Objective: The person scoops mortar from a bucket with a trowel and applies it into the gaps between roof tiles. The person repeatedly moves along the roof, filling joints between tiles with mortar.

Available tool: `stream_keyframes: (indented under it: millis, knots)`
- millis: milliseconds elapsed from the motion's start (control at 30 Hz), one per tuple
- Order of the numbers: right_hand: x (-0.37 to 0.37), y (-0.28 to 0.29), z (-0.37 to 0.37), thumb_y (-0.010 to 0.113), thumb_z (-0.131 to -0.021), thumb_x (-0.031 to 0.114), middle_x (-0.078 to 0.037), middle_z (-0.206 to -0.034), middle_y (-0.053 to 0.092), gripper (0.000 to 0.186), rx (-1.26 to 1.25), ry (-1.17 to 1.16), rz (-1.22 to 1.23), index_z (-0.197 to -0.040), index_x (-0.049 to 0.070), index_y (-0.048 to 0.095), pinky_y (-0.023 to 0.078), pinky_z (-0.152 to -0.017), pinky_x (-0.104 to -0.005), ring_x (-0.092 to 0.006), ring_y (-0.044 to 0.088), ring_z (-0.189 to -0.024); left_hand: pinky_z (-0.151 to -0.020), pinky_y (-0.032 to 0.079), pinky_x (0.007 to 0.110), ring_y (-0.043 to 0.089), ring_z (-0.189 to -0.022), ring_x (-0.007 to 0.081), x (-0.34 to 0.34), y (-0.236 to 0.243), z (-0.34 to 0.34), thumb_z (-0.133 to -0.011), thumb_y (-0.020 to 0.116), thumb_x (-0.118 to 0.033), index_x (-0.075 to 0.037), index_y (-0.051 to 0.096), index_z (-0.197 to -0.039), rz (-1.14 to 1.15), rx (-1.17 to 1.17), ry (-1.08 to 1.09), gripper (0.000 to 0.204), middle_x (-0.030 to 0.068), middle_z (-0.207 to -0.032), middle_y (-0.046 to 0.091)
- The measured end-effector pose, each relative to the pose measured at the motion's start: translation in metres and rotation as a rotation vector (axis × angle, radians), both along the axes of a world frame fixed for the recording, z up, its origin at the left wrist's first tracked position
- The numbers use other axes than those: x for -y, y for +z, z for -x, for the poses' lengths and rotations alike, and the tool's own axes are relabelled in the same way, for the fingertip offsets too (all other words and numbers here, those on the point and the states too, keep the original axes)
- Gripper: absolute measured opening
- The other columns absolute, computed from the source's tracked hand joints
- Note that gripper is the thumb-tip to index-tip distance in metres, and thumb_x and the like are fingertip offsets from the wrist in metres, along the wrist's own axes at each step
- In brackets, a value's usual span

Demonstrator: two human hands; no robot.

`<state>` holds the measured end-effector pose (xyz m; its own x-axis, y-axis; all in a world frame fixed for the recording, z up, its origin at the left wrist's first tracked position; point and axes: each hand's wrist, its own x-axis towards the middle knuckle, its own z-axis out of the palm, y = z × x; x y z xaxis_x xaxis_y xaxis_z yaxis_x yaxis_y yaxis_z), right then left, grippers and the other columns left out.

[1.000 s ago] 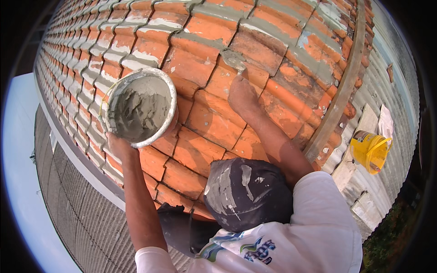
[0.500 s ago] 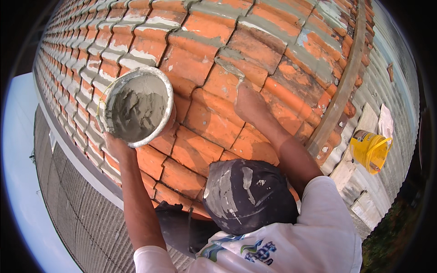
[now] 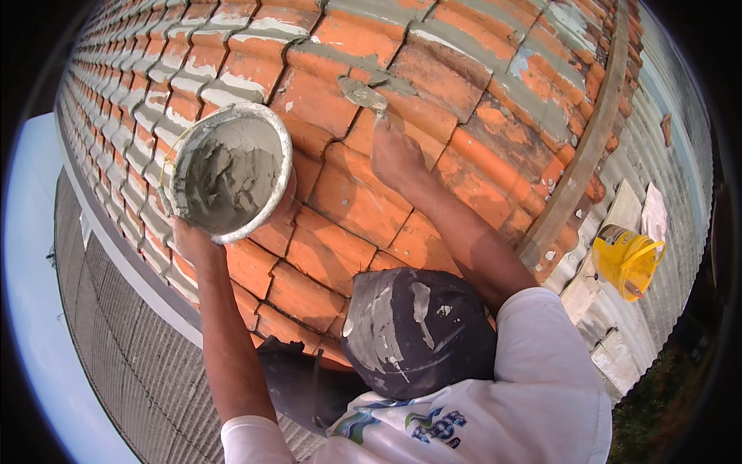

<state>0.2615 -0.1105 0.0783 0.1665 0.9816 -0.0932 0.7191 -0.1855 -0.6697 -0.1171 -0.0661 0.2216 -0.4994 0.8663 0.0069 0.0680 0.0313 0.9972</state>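
Observation:
My left hand [image 3: 193, 238] grips the lower-left side of a round bucket [image 3: 280, 193], with a crusted pale rim and wet grey mortar [image 3: 228, 182] inside. My right hand [image 3: 396, 158] is closed on the handle of a small trowel [image 3: 362, 94], whose mortar-smeared blade lies at a seam between orange clay roof tiles [image 3: 325, 193]. Grey mortar [image 3: 406, 89] runs along that seam, just above and beside the blade. My dark trouser knee [image 3: 421, 332], marked with grey and white splashes, is bent below the tiles.
A wooden batten [image 3: 576, 178] runs down the tiles' right edge. Beyond it lies pale corrugated roofing [image 3: 657, 170] with a yellow bucket [image 3: 618, 259], flat boards [image 3: 580, 298] and a pinkish scrap [image 3: 654, 209]. At the left, a roof edge [image 3: 120, 240] borders a lower grey corrugated roof [image 3: 124, 340].
My right hand and trowel dipped a little, then moved up and left along the tile seam. The view has shifted slightly, and my left hand still holds the mortar bucket.

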Motion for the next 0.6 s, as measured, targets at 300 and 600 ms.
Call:
stream_keyframes:
  millis: [300, 600]
  knots:
    - [0.021, 0.015, -0.034, 0.058, -0.096, 0.004, -0.033, -0.107, 0.072, 0.027, 0.075, 0.03, 0.111, -0.116, -0.013, 0.06, 0.06, -0.089, -0.0531, -0.0482, 0.074, -0.101, -0.1, 0.056, 0.044, 0.067, -0.115, 0.0289, 0.0, 0.003, -0.01, -0.119, 0.035, -0.029, 0.009, 0.057, -0.135, -0.011, -0.004, 0.044, 0.047, 0.0194, -0.132, 0.064]
    - [0.003, -0.002, -0.104, 0.065, -0.092, 0.017, -0.03, -0.107, 0.076, 0.036, -0.009, 0.038, 0.114, -0.117, -0.009, 0.066, 0.058, -0.089, -0.0553, -0.0449, 0.075, -0.101, -0.097, 0.058, 0.044, 0.069, -0.114, 0.0311, 0.0, 0.006, -0.014, -0.118, 0.035, -0.027, 0.01, 0.058, -0.134, -0.011, -0.004, 0.057, 0.047, 0.0214, -0.132, 0.064]
